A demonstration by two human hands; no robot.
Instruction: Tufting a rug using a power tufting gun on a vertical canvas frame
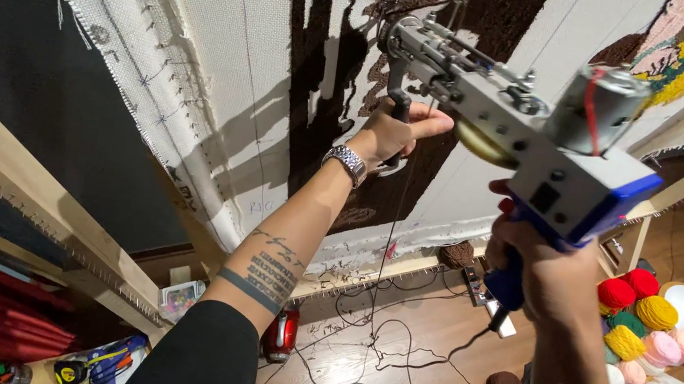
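Right hand (547, 280): clenching the tufting gun (513, 124) by its blue rear grip.
Left hand (395, 131): fingers gripping the front handle.
Gun: looking rigid, heavy.

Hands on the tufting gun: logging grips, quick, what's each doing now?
Left hand: closed on the black front handle of the grey-and-blue tufting gun.
Right hand: closed on its blue rear grip.
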